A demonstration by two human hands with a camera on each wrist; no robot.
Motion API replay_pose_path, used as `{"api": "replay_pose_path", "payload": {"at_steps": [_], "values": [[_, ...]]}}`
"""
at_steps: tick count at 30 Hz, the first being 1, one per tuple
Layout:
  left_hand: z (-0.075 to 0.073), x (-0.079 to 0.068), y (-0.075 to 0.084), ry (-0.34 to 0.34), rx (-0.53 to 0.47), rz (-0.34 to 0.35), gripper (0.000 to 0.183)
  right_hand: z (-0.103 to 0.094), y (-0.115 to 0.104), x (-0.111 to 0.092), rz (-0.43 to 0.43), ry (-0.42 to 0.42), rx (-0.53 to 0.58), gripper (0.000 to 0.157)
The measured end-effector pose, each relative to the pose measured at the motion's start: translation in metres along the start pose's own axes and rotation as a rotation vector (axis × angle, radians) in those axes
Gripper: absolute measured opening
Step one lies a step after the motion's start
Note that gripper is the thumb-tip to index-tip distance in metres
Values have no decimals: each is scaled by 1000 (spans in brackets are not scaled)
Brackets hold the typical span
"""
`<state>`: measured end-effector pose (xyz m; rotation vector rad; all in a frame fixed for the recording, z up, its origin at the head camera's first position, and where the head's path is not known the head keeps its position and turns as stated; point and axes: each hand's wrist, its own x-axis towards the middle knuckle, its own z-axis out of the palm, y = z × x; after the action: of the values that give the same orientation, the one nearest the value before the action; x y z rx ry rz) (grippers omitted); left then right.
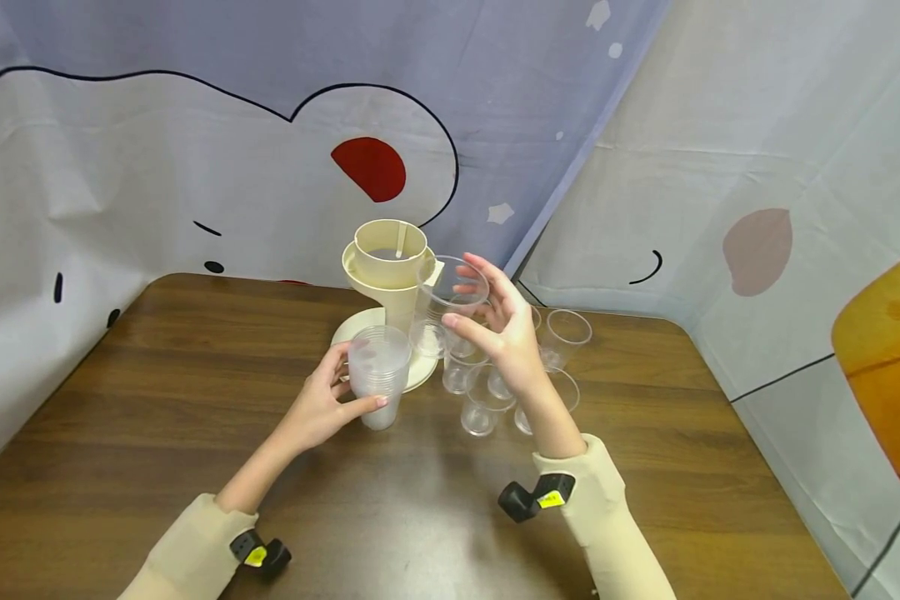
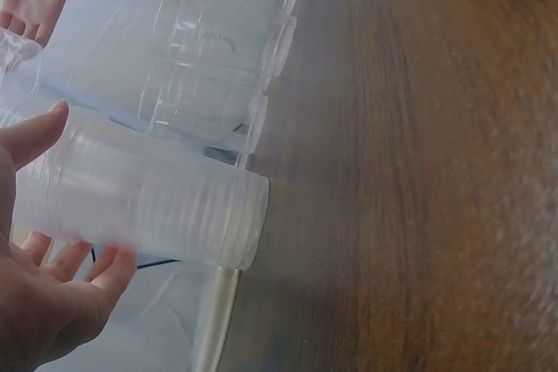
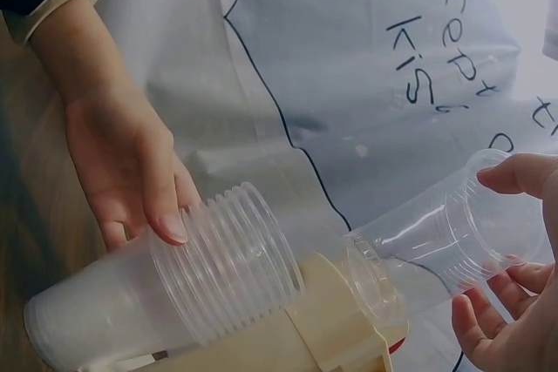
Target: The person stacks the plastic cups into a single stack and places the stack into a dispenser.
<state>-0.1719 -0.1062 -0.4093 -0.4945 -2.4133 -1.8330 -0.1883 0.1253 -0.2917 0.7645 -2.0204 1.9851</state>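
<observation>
Printed cloth [image 1: 232, 167] hangs behind one brown bench [image 1: 157, 400]. Near the middle of the bench's back edge rises one cream stand [image 1: 399, 310]. Just in front, the left hand [image 1: 322, 408] grips one stack of clear cups [image 1: 378, 367]; the right hand [image 1: 506, 329] holds one single cup [image 3: 427, 233] beside the stand. Toward the back right corner, at least five loose cups [image 1: 483, 408] overlap, their exact number unclear.
</observation>
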Motion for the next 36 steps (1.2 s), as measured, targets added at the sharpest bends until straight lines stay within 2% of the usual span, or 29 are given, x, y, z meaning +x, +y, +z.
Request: {"api": "replay_pose_path", "payload": {"at_steps": [12,30,36], "values": [[1,0,1,-5,-11,-1,74,5,1,5,-10,20,55,66],[-3,3,0,-19,-2,-8,74,25,10,9,-22,-41,110,69],[-5,4,2,-27,-4,-15,74,32,15,9,-16,-48,95,68]]}}
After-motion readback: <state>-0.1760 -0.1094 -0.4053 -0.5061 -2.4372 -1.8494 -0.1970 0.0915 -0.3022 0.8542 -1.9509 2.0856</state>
